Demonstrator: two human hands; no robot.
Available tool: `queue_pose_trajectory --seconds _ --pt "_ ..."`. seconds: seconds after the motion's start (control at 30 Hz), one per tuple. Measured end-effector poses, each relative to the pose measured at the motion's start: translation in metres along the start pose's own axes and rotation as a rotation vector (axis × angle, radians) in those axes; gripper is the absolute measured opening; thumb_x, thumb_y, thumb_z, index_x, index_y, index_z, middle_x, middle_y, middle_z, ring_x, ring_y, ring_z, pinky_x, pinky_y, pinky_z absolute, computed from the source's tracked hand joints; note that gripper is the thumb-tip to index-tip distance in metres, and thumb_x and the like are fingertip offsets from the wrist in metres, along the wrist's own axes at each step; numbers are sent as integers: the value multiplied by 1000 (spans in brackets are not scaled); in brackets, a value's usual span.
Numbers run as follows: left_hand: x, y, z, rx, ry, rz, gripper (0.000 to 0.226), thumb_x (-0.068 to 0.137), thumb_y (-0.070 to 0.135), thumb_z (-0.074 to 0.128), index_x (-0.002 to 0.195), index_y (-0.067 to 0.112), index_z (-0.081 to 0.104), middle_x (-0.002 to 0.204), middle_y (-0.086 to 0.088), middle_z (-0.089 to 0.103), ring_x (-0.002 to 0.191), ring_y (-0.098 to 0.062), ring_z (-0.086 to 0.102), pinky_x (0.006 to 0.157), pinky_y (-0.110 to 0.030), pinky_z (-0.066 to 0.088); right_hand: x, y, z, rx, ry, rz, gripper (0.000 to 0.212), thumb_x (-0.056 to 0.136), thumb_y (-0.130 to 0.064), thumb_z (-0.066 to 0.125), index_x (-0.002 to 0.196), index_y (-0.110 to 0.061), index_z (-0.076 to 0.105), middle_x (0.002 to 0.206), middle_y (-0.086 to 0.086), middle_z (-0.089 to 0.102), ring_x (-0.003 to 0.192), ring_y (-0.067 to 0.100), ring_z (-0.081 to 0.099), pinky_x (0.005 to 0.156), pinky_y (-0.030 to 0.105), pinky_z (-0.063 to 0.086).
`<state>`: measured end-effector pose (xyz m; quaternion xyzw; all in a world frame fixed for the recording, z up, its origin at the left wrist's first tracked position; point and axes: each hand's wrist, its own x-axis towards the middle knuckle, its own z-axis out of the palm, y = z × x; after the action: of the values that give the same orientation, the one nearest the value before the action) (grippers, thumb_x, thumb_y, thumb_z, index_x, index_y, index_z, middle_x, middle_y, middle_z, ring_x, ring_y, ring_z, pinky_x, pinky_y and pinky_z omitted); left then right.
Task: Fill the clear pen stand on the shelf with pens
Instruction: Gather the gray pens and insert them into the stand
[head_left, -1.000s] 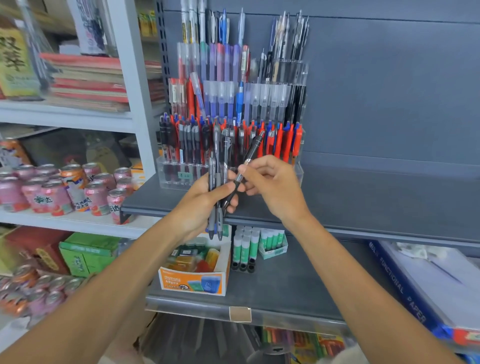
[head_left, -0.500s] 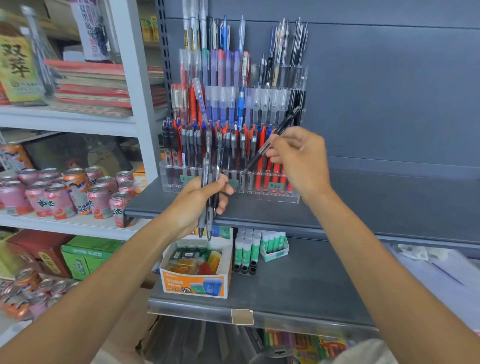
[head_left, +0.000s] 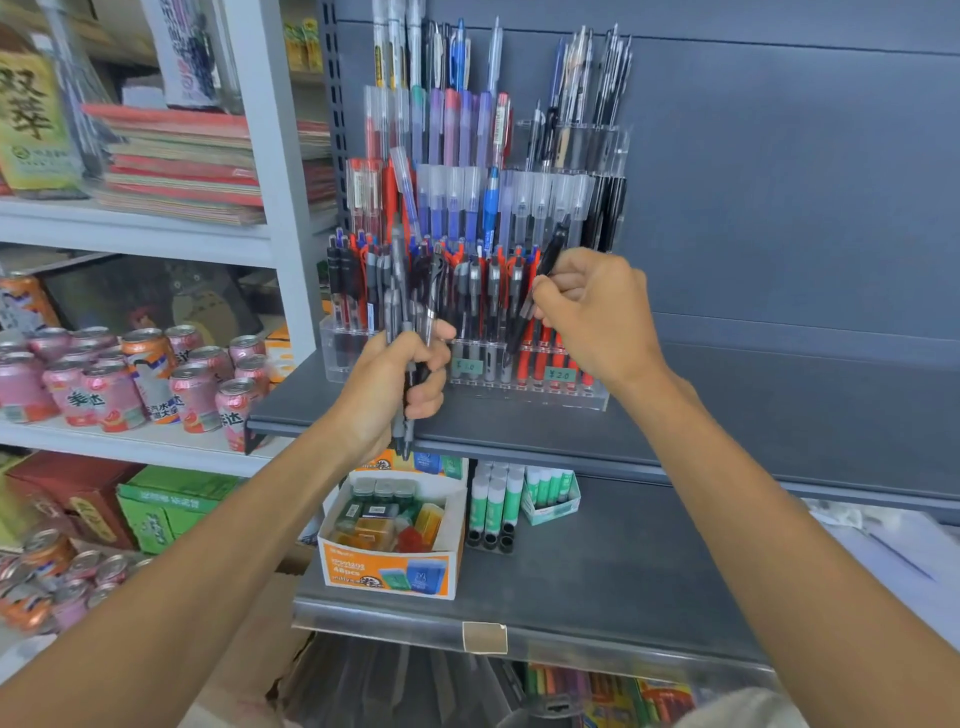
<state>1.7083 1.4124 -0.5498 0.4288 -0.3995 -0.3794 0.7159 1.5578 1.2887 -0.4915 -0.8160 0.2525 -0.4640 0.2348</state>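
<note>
A clear tiered pen stand (head_left: 597, 402) stands on the grey shelf, its rows packed with red, blue, black and frosted pens. My left hand (head_left: 387, 395) grips a bunch of grey and black pens (head_left: 402, 312) upright in front of the stand's left half. My right hand (head_left: 595, 312) pinches a single black pen (head_left: 550, 257), tilted with its top to the upper right, its lower end reaching down into the front row near the red pens on the right.
The grey shelf (head_left: 753, 447) runs off to the right of the stand. Below sit an orange box of small items (head_left: 389, 569) and glue sticks (head_left: 496, 506). Drink cans (head_left: 130, 384) crowd the white shelf at left, with stacked notebooks (head_left: 176, 166) above.
My right hand took one black pen from the bunch and carried it up and right, then lowered it toward the stand's front row. My left hand rose slightly with the bunch.
</note>
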Motion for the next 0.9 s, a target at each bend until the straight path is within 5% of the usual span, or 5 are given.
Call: queue_pose_trajectory --seconds 0.13,0.4,0.63,0.77,0.9 --pt "1 -1 2 67 45 40 30 93 -4 26 102 2 55 73 -4 47 46 -13 30 46 -27 24 -11 7 12 -105 -103 -2 38 93 -14 59 60 -11 42 40 -15 47 42 5 36 56 27 47" --pt "1 2 8 95 42 40 31 94 -4 30 118 -3 50 71 -3 49 46 -13 32 47 -27 25 3 -7 -7 5 257 -57 29 92 -17 57 66 -13 44 56 -5 57 46 10 50 47 19 40" --pt "3 0 18 190 22 112 27 98 -4 37 112 2 59 76 -3 59 62 -15 48 61 -28 43 -11 10 7 -226 -5 1 31 94 -16 57 66 -17 44 53 -15 49 47 2 47 56 21 39" --pt "5 1 20 257 15 129 25 100 3 41 117 2 59 79 1 69 69 -12 55 72 -23 49 -18 10 13 -206 69 -1 13 94 -21 62 105 -14 58 68 -16 59 69 11 65 75 26 50" --pt "4 4 21 316 8 136 22 101 9 43 111 10 63 86 -4 70 75 -17 54 84 -27 46 -15 6 11 -310 74 11 11 93 -27 62 98 -18 63 74 -12 69 79 18 68 77 34 54"
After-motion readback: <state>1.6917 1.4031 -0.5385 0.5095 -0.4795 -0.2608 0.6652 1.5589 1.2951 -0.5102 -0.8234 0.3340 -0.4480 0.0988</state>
